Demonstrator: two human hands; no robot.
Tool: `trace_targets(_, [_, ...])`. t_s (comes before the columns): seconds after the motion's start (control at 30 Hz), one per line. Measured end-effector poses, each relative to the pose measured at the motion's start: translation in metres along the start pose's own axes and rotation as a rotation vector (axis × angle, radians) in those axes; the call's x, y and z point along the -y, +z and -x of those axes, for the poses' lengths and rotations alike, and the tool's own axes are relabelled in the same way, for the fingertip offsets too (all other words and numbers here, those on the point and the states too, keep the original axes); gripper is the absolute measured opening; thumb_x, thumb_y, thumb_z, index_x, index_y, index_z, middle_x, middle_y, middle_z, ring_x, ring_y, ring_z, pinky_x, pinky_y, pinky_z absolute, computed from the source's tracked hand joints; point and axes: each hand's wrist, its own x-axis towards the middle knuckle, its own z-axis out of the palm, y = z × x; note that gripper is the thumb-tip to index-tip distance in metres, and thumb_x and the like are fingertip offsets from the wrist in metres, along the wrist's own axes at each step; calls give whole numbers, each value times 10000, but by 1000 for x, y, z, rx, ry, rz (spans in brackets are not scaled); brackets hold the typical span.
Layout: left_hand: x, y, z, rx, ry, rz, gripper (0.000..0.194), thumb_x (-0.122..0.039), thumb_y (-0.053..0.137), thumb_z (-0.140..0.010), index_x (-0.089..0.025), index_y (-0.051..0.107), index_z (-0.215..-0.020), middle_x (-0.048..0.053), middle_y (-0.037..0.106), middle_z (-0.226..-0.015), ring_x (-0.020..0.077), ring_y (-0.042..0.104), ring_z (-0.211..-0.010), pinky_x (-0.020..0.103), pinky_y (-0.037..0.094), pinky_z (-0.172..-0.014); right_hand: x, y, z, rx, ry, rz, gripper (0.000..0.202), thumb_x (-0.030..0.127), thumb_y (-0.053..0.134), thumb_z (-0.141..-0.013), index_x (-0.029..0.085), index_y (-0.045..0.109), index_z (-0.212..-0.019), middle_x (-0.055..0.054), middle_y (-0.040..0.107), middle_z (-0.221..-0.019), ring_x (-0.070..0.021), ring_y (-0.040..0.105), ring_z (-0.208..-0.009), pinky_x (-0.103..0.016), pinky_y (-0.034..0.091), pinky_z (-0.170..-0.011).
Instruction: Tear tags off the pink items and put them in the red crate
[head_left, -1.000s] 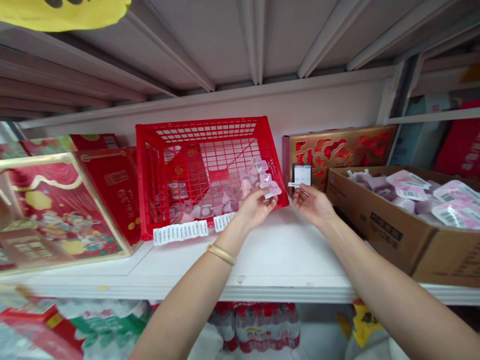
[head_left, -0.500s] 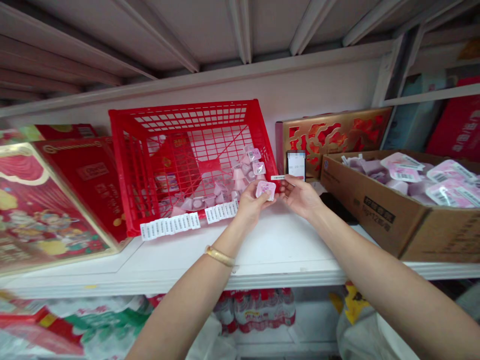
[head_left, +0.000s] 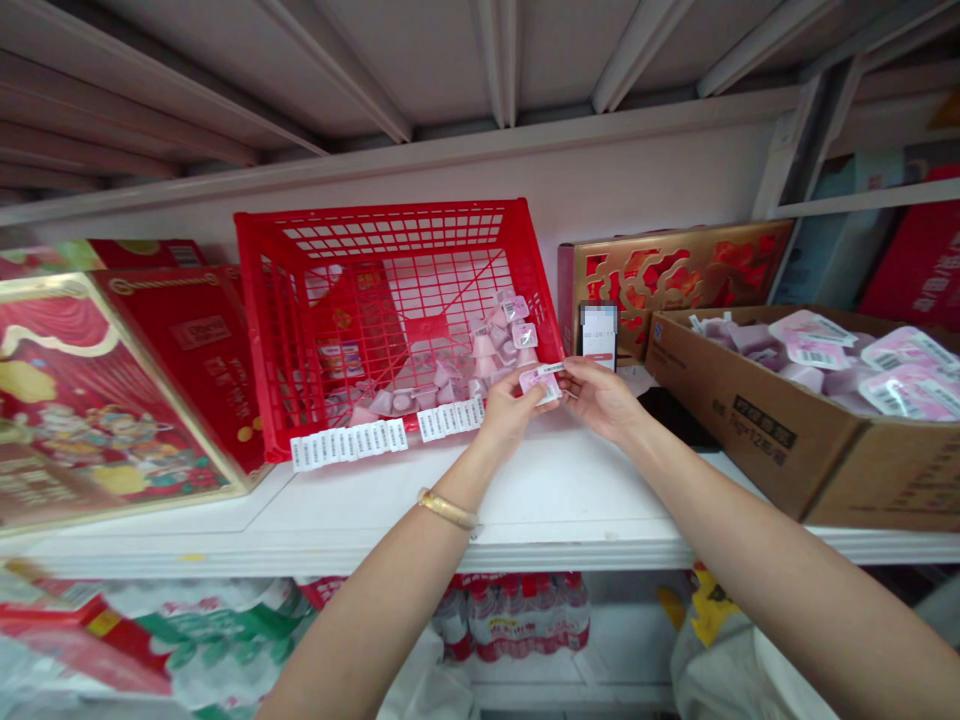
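Above a white shelf (head_left: 547, 490), near the right front corner of a red basket (head_left: 259, 330) with more cups (head_left: 484, 358) inside, holding a pink-lidded cup (head_left: 534, 379) pinched in the left hand (head_left: 508, 412), and gripping a white barcode label (head_left: 550, 368) in the narrowed right hand (head_left: 600, 400), overlapping the cup; cannot tell whether stuck down. With a lit phone (head_left: 600, 340) just behind, and a cardboard carton (head_left: 750, 430) of similar cups at right.

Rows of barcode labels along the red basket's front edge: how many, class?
2: the left row, near the front left corner of the basket; the right row, by the left hand, which may hide more.
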Motion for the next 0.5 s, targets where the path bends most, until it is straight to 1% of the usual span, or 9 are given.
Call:
trace_targets(0.1, [0, 0, 0, 6, -15, 13, 337, -248, 789, -598, -160, 701, -911, 38, 716, -877, 200, 671, -848, 402, 561, -803, -1, 0, 0, 10, -18, 32, 274, 241, 851, -504, 200, 645, -679, 29, 632, -624, -106, 552, -610, -234, 437, -584])
trace_targets(0.2, [-2, 0, 1, 3, -36, 46, 272, -229, 741, -646, -149, 710, -905, 47, 717, -861, 204, 676, -852, 403, 566, -808, -2, 0, 0, 11, -24, 48, 288, 258, 860, -492, 200, 647, -676, 26, 643, -639, -113, 567, -634, -239, 438, -604])
trace_targets(0.3, [-3, 2, 2, -7, -44, 63, 242, -215, 727, -660, -141, 714, -890, 51, 717, -858, 197, 675, -831, 407, 570, -808, -3, 0, 0, 16, -26, 64, 301, 271, 868, -480, 196, 647, -669, 24, 650, -649, -112, 570, -646, -239, 436, -616])
trace_targets(0.5, [-1, 2, 1, -37, -34, 28, 211, -223, 732, -686, -143, 720, -881, 37, 710, -828, 162, 660, -762, 390, 575, -798, -6, 0, 0, 32, -40, 89, 311, 291, 871, -485, 194, 642, -672, 32, 645, -646, -108, 566, -642, -238, 424, -615])
